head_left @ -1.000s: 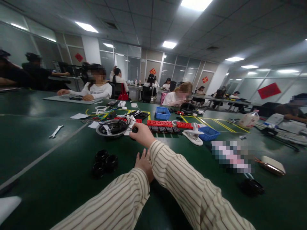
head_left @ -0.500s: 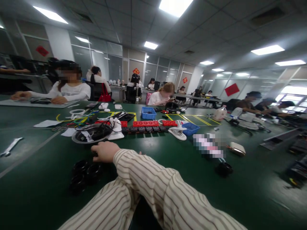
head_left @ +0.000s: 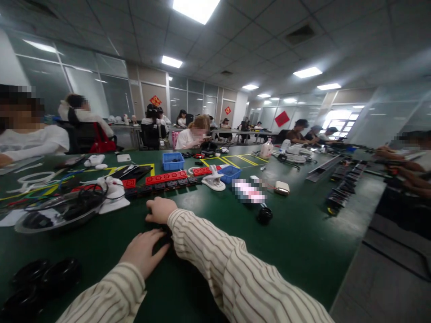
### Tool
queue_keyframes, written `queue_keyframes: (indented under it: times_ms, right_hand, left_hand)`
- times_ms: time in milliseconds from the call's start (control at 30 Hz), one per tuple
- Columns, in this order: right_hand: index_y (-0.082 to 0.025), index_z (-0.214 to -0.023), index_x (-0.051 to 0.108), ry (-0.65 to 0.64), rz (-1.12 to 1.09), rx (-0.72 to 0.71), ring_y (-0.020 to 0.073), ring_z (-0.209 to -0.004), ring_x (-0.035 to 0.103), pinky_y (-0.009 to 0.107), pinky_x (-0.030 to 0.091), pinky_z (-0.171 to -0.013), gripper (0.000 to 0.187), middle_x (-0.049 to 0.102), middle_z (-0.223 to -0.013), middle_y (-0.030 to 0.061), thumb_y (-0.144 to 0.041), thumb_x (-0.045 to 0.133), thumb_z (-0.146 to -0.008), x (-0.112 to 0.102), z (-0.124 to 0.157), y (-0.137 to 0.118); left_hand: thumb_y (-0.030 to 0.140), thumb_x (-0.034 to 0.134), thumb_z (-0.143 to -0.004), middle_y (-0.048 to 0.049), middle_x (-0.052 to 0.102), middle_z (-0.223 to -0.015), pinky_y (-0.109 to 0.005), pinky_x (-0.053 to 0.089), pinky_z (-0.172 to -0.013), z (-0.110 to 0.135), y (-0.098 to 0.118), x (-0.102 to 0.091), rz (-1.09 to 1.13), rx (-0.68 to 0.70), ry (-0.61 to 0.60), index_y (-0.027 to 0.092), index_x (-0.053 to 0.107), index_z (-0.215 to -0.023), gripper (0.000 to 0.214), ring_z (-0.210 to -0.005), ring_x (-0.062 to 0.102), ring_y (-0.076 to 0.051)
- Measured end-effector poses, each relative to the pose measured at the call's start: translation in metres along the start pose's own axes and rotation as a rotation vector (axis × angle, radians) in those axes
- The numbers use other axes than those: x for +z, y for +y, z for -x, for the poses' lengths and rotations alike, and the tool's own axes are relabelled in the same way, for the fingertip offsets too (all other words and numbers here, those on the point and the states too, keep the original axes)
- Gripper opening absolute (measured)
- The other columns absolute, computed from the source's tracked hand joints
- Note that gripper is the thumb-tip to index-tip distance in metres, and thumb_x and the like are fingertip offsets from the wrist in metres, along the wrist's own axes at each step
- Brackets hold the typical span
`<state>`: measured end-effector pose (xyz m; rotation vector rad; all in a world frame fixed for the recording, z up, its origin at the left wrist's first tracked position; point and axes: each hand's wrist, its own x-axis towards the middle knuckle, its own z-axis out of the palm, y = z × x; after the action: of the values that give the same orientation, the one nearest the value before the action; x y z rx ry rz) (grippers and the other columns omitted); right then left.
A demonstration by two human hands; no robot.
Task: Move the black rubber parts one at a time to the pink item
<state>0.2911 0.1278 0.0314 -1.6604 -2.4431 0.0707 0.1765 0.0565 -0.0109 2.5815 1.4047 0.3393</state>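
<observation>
Black modules (head_left: 172, 184) just beyond the right hand (head_left: 162, 210)

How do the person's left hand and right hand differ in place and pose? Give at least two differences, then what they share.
The right hand reaches farther across the table; the left hand is nearer the wearer. The left hand's fingers stretch forward with the thumb apart, while the right hand's fingers look more bent. Both are bare, with striped sleeves. Whether either holds something is unclear.
</observation>
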Motion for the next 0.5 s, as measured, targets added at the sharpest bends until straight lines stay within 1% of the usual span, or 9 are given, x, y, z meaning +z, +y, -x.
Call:
queue_keyframes:
  times_ms: [33, 67, 133, 200, 233, 267, 333, 400, 500]
  right_hand:
    - [-0.021, -0.103, 0.056, 0.004, -0.001, 0.008, 0.0241, -0.093, 0.061, 0.035, 0.052, -0.073, 0.032, 0.058, -0.106, 0.0098, -0.041, 0.053, -0.078, -0.003, 0.01, 0.006]
    - [-0.021, -0.102, 0.057, 0.003, -0.002, 0.01, 0.024, -0.093, 0.061, 0.035, 0.052, -0.073, 0.033, 0.058, -0.106, 0.0092, -0.042, 0.054, -0.078, -0.005, 0.021, 0.01]
    - [-0.021, -0.102, 0.057, -0.005, 0.0, -0.002, 0.0238, -0.092, 0.061, 0.034, 0.052, -0.072, 0.033, 0.059, -0.104, 0.0084, -0.043, 0.054, -0.077, -0.01, 0.045, 0.015]
    - [-0.021, -0.101, 0.057, -0.012, 0.003, -0.029, 0.0237, -0.089, 0.062, 0.033, 0.052, -0.07, 0.034, 0.059, -0.102, 0.0082, -0.044, 0.052, -0.077, -0.014, 0.071, 0.014]
    - [-0.021, -0.1, 0.057, -0.013, 0.003, -0.045, 0.0233, -0.087, 0.062, 0.033, 0.052, -0.068, 0.034, 0.059, -0.101, 0.0078, -0.045, 0.051, -0.077, -0.016, 0.084, 0.012]
    - [-0.021, -0.099, 0.057, -0.015, 0.001, -0.065, 0.0228, -0.086, 0.062, 0.032, 0.052, -0.067, 0.034, 0.06, -0.099, 0.0071, -0.045, 0.049, -0.077, -0.018, 0.096, 0.009]
    - [-0.021, -0.097, 0.057, -0.021, -0.007, -0.112, 0.0214, -0.082, 0.063, 0.03, 0.052, -0.063, 0.034, 0.061, -0.094, 0.0058, -0.048, 0.045, -0.079, -0.021, 0.118, 0.002]
    - [-0.022, -0.096, 0.057, -0.007, -0.027, -0.161, 0.019, -0.078, 0.062, 0.027, 0.051, -0.061, 0.037, 0.061, -0.089, 0.0043, -0.051, 0.039, -0.083, -0.023, 0.135, -0.005]
    - [-0.022, -0.096, 0.056, 0.013, -0.07, -0.267, 0.0157, -0.073, 0.061, 0.024, 0.048, -0.059, 0.039, 0.061, -0.084, 0.0017, -0.053, 0.036, -0.085, -0.023, 0.15, -0.013]
  left_hand:
    - [0.049, 0.039, -0.08, -0.0077, 0.062, -0.116, -0.046, 0.034, -0.101, 0.001, 0.001, -0.003, 0.001, -0.008, -0.02, 0.021, 0.063, -0.107, 0.046, -0.114, 0.052, -0.028]
    - [0.052, 0.037, -0.079, -0.0082, 0.062, -0.115, -0.046, 0.035, -0.1, 0.002, 0.0, -0.004, -0.001, -0.017, -0.037, 0.02, 0.063, -0.106, 0.049, -0.111, 0.054, -0.028]
    - [0.054, 0.037, -0.076, -0.0111, 0.061, -0.116, -0.048, 0.036, -0.099, 0.006, -0.002, -0.001, -0.023, -0.058, 0.05, 0.017, 0.06, -0.107, 0.054, -0.109, 0.055, -0.029]
    - [0.058, 0.039, -0.074, -0.0143, 0.06, -0.115, -0.051, 0.035, -0.098, 0.012, -0.005, 0.007, -0.032, -0.002, 0.098, 0.015, 0.06, -0.105, 0.057, -0.108, 0.054, -0.031]
    - [0.059, 0.043, -0.072, -0.0144, 0.061, -0.115, -0.054, 0.032, -0.099, 0.015, -0.006, 0.012, -0.042, 0.017, 0.109, 0.016, 0.06, -0.105, 0.057, -0.108, 0.054, -0.032]
    - [0.058, 0.045, -0.072, -0.0141, 0.062, -0.113, -0.056, 0.029, -0.1, 0.02, -0.008, 0.018, -0.054, 0.026, 0.157, 0.017, 0.06, -0.104, 0.054, -0.108, 0.055, -0.033]
    - [0.054, 0.051, -0.07, -0.016, 0.063, -0.109, -0.059, 0.03, -0.098, 0.029, -0.009, 0.029, -0.082, 0.065, 0.224, 0.018, 0.061, -0.099, 0.047, -0.103, 0.057, -0.035]
    - [0.049, 0.057, -0.067, -0.019, 0.063, -0.108, -0.06, 0.032, -0.096, 0.04, -0.007, 0.036, -0.093, 0.106, 0.283, 0.016, 0.06, -0.1, 0.047, -0.102, 0.058, -0.037]
    - [0.041, 0.061, -0.063, -0.0153, 0.065, -0.104, -0.061, 0.034, -0.096, 0.054, -0.002, 0.04, -0.082, 0.171, 0.285, 0.019, 0.058, -0.097, 0.041, -0.1, 0.059, -0.036]
